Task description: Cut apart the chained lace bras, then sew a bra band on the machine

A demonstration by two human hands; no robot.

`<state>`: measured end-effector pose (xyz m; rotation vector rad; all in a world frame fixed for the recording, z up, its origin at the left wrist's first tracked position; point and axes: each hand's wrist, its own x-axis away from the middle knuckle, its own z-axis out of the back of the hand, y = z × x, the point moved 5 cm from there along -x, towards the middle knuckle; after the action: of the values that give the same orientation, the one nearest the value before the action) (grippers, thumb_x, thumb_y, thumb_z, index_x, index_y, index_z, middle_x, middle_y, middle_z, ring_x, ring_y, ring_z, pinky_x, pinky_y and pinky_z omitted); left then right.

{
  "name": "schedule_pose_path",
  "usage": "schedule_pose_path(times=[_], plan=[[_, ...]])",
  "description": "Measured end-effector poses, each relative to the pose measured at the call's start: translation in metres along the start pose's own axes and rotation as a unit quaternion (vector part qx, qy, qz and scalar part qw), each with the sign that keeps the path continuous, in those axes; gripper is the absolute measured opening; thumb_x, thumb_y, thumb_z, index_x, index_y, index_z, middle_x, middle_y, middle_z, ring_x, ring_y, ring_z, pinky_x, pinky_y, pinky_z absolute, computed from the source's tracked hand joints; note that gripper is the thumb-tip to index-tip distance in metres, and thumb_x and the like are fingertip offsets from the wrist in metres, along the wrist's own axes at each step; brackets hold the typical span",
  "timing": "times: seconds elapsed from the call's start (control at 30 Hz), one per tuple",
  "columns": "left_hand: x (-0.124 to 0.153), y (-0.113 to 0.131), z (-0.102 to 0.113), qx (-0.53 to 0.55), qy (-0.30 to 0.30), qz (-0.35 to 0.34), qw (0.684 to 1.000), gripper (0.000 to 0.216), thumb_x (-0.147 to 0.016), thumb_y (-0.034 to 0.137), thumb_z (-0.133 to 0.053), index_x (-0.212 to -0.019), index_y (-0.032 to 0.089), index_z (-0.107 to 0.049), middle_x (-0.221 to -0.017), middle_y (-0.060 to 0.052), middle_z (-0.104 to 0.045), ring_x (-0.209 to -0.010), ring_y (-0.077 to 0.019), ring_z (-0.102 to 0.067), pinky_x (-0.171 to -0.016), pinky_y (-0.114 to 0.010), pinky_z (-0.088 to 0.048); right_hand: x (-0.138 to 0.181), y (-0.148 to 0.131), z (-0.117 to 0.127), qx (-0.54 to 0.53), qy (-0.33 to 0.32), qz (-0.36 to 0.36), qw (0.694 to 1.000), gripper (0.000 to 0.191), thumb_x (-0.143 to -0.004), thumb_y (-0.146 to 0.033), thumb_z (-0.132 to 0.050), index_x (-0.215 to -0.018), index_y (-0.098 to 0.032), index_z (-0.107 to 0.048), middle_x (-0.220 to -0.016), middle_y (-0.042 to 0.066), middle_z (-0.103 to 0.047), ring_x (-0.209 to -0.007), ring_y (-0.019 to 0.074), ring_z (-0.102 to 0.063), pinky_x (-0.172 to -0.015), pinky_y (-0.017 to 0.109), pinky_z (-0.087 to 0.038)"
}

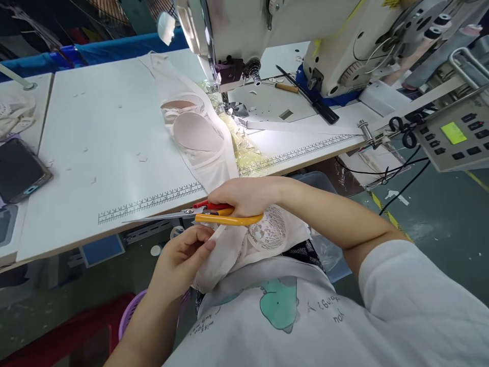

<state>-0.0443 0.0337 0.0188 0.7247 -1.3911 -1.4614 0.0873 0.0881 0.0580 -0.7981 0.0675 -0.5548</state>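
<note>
My right hand (244, 196) is closed around the red and yellow handles of a pair of scissors (198, 214), whose blades point left along the table's front edge. Just below, my left hand (183, 262) pinches a piece of pale pink fabric (225, 255) that spills into my lap. The fabric runs up onto the table to a pink padded bra cup (196, 132). A lace cup (269, 232) hangs beneath my right wrist.
A white sewing machine (267, 30) stands at the back of the white table (99, 137), which has printed rulers. A phone (19, 171) lies far left. A control panel (454, 137) and black scissors (403, 130) sit right. A purple basket (132, 313) is below.
</note>
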Motion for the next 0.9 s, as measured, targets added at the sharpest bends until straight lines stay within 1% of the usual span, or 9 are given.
schedule_pose_path(times=[0.13,0.23,0.37,0.57,0.67,0.73,0.8,0.9], plan=[[-0.004,-0.007,0.000,0.041,0.025,0.061,0.997,0.018,-0.068,0.032,-0.069,-0.062,0.018,-0.060,-0.070,-0.002,-0.059,-0.065,-0.0144,-0.052,-0.056,-0.022,-0.043,-0.002,0.004,0.004,0.031,-0.008,-0.006,0.999,0.025,-0.075,-0.016,-0.053,-0.063,-0.019,-0.032,-0.061,-0.003,-0.041,-0.054,0.0098,-0.035,-0.051,0.024,-0.025],[-0.004,-0.012,0.001,0.067,0.052,0.101,0.991,0.021,-0.063,0.033,-0.073,-0.060,0.017,-0.060,-0.067,0.000,-0.060,-0.063,-0.0129,-0.051,-0.055,-0.020,-0.042,-0.004,0.004,0.003,0.031,-0.014,0.000,0.999,0.025,-0.075,-0.016,-0.054,-0.063,-0.019,-0.032,-0.062,-0.003,-0.042,-0.054,0.0097,-0.035,-0.051,0.025,-0.025],[-0.004,-0.016,0.002,0.086,0.080,0.134,0.984,0.022,-0.058,0.032,-0.077,-0.060,0.016,-0.062,-0.061,0.002,-0.058,-0.059,-0.0105,-0.048,-0.052,-0.018,-0.039,-0.006,0.003,0.003,0.029,-0.009,0.015,0.999,0.025,-0.076,-0.017,-0.054,-0.063,-0.019,-0.033,-0.063,-0.003,-0.043,-0.055,0.0098,-0.035,-0.050,0.025,-0.025],[-0.006,-0.023,0.003,0.072,0.098,0.154,0.981,0.024,-0.059,0.034,-0.078,-0.062,0.016,-0.062,-0.062,0.003,-0.057,-0.060,-0.0087,-0.048,-0.053,-0.016,-0.038,-0.005,0.004,0.005,0.021,-0.014,0.017,1.000,0.024,-0.077,-0.016,-0.053,-0.062,-0.019,-0.034,-0.062,-0.002,-0.044,-0.054,0.0102,-0.035,-0.050,0.025,-0.026],[-0.007,-0.024,0.003,0.065,0.094,0.162,0.980,0.025,-0.059,0.035,-0.078,-0.062,0.016,-0.062,-0.061,0.003,-0.058,-0.059,-0.0087,-0.049,-0.052,-0.016,-0.039,-0.004,0.005,0.005,0.016,-0.012,0.017,1.000,0.026,-0.076,-0.015,-0.054,-0.061,-0.019,-0.033,-0.061,-0.003,-0.043,-0.054,0.0098,-0.034,-0.051,0.024,-0.026],[-0.008,-0.024,0.003,0.063,0.089,0.162,0.981,0.028,-0.056,0.037,-0.079,-0.061,0.016,-0.062,-0.062,0.001,-0.059,-0.060,-0.0104,-0.051,-0.053,-0.018,-0.041,-0.004,0.005,0.004,0.015,-0.009,0.015,1.000,0.026,-0.076,-0.015,-0.055,-0.061,-0.019,-0.033,-0.061,-0.003,-0.043,-0.054,0.0097,-0.034,-0.051,0.024,-0.026],[-0.009,-0.022,0.003,0.051,0.087,0.145,0.984,0.030,-0.055,0.039,-0.079,-0.067,0.016,-0.064,-0.068,-0.001,-0.063,-0.067,-0.0146,-0.056,-0.058,-0.021,-0.045,-0.005,0.005,0.004,0.019,-0.008,0.013,1.000,0.026,-0.075,-0.014,-0.055,-0.062,-0.019,-0.033,-0.062,-0.003,-0.043,-0.054,0.0098,-0.034,-0.051,0.024,-0.026],[-0.010,-0.016,0.004,0.010,0.094,0.092,0.991,0.037,-0.061,0.045,-0.074,-0.086,0.019,-0.066,-0.083,-0.005,-0.067,-0.081,-0.0215,-0.061,-0.071,-0.029,-0.049,-0.005,0.001,0.005,0.024,-0.009,0.016,1.000,0.026,-0.073,-0.014,-0.057,-0.062,-0.019,-0.034,-0.062,-0.003,-0.043,-0.055,0.0099,-0.036,-0.052,0.024,-0.027]])
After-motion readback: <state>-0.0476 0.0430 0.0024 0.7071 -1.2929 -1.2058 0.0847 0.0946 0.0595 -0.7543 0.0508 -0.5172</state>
